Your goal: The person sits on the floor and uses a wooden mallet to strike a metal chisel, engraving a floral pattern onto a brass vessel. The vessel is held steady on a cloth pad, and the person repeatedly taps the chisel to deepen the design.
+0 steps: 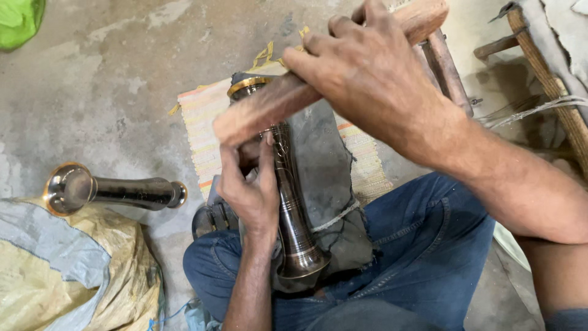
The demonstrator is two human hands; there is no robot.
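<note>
Seated on concrete floor (110,79), dark brass vase (288,202) across lap.
Left hand (248,187): grip clenched around vase's engraved neck, over grey cloth (324,178) on striped mat (205,122). Right hand (367,67): grip grasping wooden block (269,107) pressed by vase's rim. Second vase (116,191) rests on sack (73,270), left.

1. Both forearms bare, no sleeves, watch or bands in view; veins and tendons stand out on the right hand (373,79).
2. Left hand (248,187) bare, ringless, nails short.
3. Blue denim jeans (422,245); visible seams, creased fabric.
</note>
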